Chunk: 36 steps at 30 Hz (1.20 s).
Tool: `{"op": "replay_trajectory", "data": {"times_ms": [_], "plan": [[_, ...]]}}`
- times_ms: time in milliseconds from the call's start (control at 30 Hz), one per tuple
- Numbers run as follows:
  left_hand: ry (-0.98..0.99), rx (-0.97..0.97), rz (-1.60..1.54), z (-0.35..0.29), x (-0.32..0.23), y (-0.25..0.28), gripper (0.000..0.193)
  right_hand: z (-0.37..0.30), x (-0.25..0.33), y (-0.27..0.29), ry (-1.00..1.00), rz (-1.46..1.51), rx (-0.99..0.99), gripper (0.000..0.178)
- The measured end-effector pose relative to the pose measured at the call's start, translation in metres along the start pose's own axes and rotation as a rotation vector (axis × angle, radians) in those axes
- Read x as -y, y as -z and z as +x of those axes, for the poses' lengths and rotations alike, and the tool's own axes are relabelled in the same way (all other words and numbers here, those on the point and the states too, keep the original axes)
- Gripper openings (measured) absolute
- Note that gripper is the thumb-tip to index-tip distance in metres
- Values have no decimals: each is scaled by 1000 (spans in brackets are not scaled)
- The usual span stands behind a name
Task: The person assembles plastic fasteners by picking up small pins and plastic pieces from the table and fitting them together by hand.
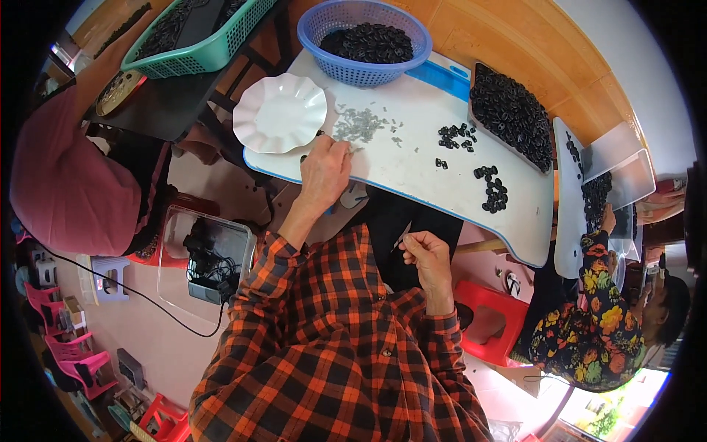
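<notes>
My left hand [324, 171] rests at the near edge of the white table [412, 166], its fingers bent and pressed together; what they hold, if anything, is hidden. Beside it stands a white scalloped plate [281, 113], and small dark pieces show next to the fingers. Just beyond lies a scatter of small translucent grey pieces [361, 124]. Over my lap, off the table, my right hand [429, 263] is closed on thin, pointed metal tweezers [401, 236]. Farther right, small black oblong parts [495, 193] lie in loose groups, with more black parts [458, 138] behind them.
At the back stand a blue-purple basket [324, 62] of black parts and a tray [508, 158] heaped with them. A green basket [199, 59] is on the dark table at left. One person [74, 169] sits left, another [596, 324] works right. A red stool [490, 317] stands nearby.
</notes>
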<state>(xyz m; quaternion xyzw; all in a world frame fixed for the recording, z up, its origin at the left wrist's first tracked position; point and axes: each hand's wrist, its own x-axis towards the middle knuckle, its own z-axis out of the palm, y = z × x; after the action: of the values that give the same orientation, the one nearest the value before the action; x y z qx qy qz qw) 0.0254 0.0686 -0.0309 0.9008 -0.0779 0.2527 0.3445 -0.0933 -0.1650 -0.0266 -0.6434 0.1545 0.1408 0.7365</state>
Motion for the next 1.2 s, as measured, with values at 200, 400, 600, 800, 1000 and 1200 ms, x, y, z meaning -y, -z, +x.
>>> {"op": "replay_trajectory", "data": {"times_ms": [200,400,600,800,1000,1200], "plan": [[-86,43,100,9,-17,-28,11,-4,-6,-6,0,-27,12,15],[-25,-125,-382,11,-15,-40,12,-6,-21,2,2,-54,-34,14],[-58,-68,-385,9,-16,-36,11,-4,-43,17,-23,-141,-71,15],[-69,-24,-377,4,-21,-36,9,-6,-40,16,8,-202,-68,14],[-280,-21,-268,-16,-45,-39,13,-6,-45,15,68,-289,-69,14],[-297,35,-166,-15,-50,-45,8,-10,-47,9,94,-328,-66,14]]}}
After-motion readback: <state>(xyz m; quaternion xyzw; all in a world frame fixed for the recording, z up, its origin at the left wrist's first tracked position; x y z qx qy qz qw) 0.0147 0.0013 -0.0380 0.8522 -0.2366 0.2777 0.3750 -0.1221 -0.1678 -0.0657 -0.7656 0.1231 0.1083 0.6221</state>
